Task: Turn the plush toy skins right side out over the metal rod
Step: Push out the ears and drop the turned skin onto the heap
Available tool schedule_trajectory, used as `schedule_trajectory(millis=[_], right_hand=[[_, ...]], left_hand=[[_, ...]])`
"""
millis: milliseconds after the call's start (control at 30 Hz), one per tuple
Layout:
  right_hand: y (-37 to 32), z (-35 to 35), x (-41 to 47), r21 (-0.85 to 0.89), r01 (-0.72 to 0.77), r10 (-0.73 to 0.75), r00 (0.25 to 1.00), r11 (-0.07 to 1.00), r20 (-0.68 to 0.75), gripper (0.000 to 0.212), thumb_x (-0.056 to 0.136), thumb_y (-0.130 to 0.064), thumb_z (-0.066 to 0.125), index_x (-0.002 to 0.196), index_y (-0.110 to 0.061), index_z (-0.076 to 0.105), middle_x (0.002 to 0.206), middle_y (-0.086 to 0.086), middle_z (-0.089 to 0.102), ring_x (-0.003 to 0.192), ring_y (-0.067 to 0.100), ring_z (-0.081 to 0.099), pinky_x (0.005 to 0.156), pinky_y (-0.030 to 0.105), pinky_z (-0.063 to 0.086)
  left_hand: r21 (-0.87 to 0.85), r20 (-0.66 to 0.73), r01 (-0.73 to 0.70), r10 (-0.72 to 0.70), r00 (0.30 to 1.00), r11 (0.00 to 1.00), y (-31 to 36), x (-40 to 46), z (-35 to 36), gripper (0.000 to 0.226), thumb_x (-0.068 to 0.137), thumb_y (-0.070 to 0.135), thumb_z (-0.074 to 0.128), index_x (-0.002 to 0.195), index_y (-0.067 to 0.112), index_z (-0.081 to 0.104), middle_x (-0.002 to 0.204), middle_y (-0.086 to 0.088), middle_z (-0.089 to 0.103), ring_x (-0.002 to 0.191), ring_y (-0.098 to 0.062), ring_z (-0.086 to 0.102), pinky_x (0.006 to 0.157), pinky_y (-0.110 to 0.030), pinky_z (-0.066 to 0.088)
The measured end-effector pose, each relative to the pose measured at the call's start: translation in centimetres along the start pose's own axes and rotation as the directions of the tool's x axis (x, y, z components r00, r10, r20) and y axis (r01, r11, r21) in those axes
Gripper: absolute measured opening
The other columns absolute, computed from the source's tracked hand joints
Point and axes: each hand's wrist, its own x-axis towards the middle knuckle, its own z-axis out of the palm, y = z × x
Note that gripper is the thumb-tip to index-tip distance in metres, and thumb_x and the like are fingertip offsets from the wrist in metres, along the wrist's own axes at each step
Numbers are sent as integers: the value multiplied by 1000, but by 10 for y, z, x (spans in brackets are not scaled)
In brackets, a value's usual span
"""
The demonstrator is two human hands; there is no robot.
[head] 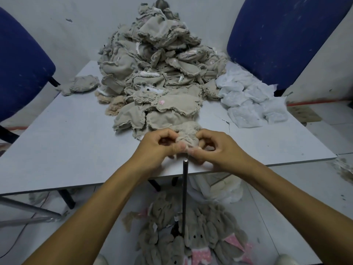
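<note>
We hold one skin between both hands just above the near edge of the counter. Our left hand pinches its left side with curled fingers and thumb, and our right hand pinches its right side the same way, thumbs meeting at the bunched lower edge of the fabric. The skin is fuzzy and beige, gathered into wrinkles between our fingertips. Directly below it the rod stands upright, its tip just under our thumbs and close to the skin's opening; we cannot tell whether the tip touches the fabric.

Behind our hands a tall pile of flat, frayed, inside-out skins covers the middle of the counter, reaching back to the wall. To its right lie white pieces in a loose heap, and to its left a small grey bundle sits apart. On the floor around the foot of the rod lies a heap of turned skins, fluffy, some with pink dotted patches. A blue chair stands at the far right and another chair at the far left.
</note>
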Motion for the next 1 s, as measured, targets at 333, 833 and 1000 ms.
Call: schedule_trajectory(millis=[333,833,1000], right_hand=[[0,20,11,-169,-56,22,980,984,-198,29,80,-28,75,61,-16,55,50,-8,50,50,7,47,52,30,39],[-9,21,24,186,-168,185,980,968,-77,25,92,-23,66,69,-17,62,55,1,56,54,16,54,50,22,44],[-6,23,29,206,-215,256,946,955,-199,25,84,-15,70,62,-16,58,51,0,52,46,18,56,57,36,53]], left_hand=[[34,47,52,-53,997,998,5,-2,-4,22,83,-8,69,67,6,64,58,0,63,58,-10,61,60,-22,53],[-228,-327,223,-291,899,948,9,22,19,45,75,-4,65,41,19,46,40,4,41,36,-7,41,37,-14,32],[-185,-315,177,-229,921,967,5,20,27,41,77,-3,65,46,20,49,46,4,44,46,-11,42,43,-20,34]])
